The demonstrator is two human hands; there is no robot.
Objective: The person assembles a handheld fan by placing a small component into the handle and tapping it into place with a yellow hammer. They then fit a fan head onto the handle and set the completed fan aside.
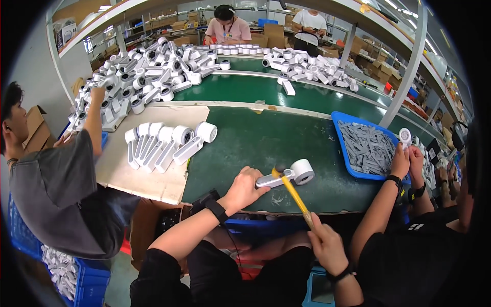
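Observation:
A white handheld fan with a round head [303, 172] lies on the green tabletop, its head toward the right. My left hand [244, 190] is closed on the end of its handle, holding it against the table. In my right hand [329, 248] is a hammer with a yellow handle [295, 195]. The hammer's dark head is over the fan's handle, slightly blurred; whether it touches cannot be made out. Left of my left hand, several similar white fans [164, 148] lie in a slanted row on a cardboard sheet [115, 171].
A blue tray [343, 149] of grey strips stands at the right. Behind the table runs a green conveyor [230, 91] with a large heap of fans [135, 77]. Co-workers sit close on both sides; the right one's hands [402, 161] hold a fan. A shelf post [407, 66] rises beyond the tray.

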